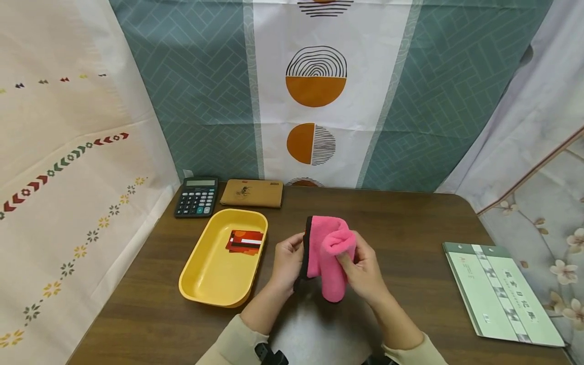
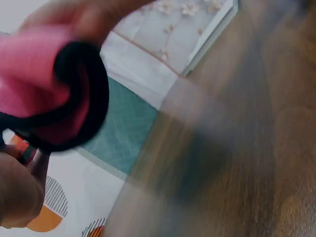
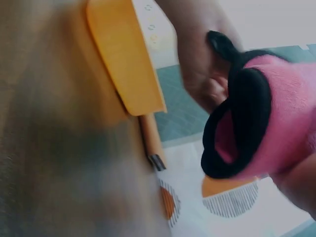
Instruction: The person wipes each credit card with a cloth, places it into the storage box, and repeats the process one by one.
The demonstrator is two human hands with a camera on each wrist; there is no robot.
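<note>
A pink towel (image 1: 319, 253) with black edging is held above the table by both hands, partly rolled up. My left hand (image 1: 287, 263) grips its black-edged side. On the other side, my right hand (image 1: 365, 268) pinches the rolled part, thumb in front. The roll's spiral end faces up in the head view. In the left wrist view the towel (image 2: 29, 64) is blurred and its dark border curls round. The right wrist view shows the black-edged end of the towel (image 3: 286, 98) folded into a loop.
Left of the hands stands a yellow tray (image 1: 214, 296) with red cards (image 1: 245, 242) inside. Behind it are a black calculator (image 1: 197, 197) and a tan wallet-like case (image 1: 252, 193). A pale green notebook (image 1: 502, 294) lies at the table's right. Patterned cloth hangs behind the table (image 1: 401, 223).
</note>
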